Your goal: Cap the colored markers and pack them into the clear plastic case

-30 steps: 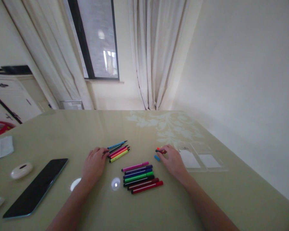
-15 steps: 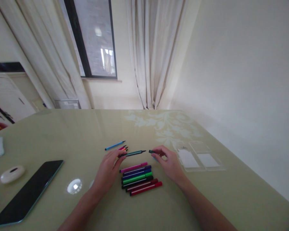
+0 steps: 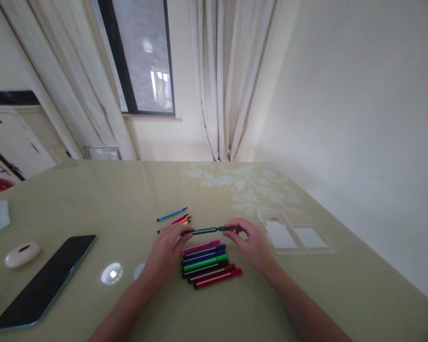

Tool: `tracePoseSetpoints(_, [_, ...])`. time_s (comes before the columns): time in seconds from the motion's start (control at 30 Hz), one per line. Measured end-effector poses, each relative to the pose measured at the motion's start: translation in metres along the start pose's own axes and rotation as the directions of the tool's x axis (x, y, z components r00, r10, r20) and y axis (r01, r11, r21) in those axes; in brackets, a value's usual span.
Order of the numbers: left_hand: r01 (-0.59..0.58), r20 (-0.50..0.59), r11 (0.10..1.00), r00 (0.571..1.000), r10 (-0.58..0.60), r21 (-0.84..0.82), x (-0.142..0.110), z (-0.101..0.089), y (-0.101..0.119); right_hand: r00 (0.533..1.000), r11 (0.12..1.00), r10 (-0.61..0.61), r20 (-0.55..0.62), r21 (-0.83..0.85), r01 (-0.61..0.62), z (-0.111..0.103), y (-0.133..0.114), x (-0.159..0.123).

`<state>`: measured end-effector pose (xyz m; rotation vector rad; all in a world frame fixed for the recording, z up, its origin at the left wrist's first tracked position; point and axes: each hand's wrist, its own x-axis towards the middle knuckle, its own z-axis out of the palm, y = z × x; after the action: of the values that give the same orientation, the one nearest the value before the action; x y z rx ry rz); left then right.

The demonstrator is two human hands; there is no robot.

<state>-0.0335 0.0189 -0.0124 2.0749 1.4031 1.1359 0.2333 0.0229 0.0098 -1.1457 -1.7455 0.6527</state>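
Observation:
My left hand [image 3: 167, 249] pinches the back end of a dark green marker [image 3: 203, 231] and holds it level just above the table. My right hand [image 3: 250, 243] pinches a dark cap [image 3: 225, 229] that meets the marker's tip. Below both hands lies a row of several capped markers [image 3: 209, 264]: pink, purple, blue, green, black, dark red and red. Behind my left hand lie uncapped markers [image 3: 180, 220], among them a blue one [image 3: 171, 214] set apart.
A clear plastic marker case [image 3: 295, 233] lies open right of my right hand. A dark tablet [image 3: 46, 279] and a white oval object [image 3: 22, 254] sit at the left on the olive table [image 3: 214, 190]. Wall and curtains stand behind.
My left hand picked a dark green marker from the uncapped group and brought it right. My right hand took a dark cap and closed the gap to the marker's tip.

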Motion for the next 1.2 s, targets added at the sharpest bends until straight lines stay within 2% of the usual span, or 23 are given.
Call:
tracePoseSetpoints(0.17, [0.059,0.051,0.994,0.997,-0.054,-0.095,-0.001,0.001,0.008,0.999,0.999,-0.046,-0.004,0.026,0.046,-0.001,-0.001,0.000])
tracePoseSetpoints(0.47, [0.223,0.130,0.953,0.971,-0.199,-0.204,-0.001,-0.004,0.015,0.999,0.994,-0.030,-0.021,0.109,0.032,-0.002,0.003,0.000])
tracePoseSetpoints(0.83, [0.291,0.172,0.904,0.954,-0.247,-0.314,0.001,-0.004,0.017,0.998,0.978,-0.058,-0.035,0.197,0.064,-0.001,0.008,0.000])
tracePoseSetpoints(1.2, [0.296,0.136,0.923,0.953,-0.270,-0.246,-0.002,-0.007,0.018,0.992,0.975,-0.117,-0.039,0.185,0.122,0.003,0.004,-0.005])
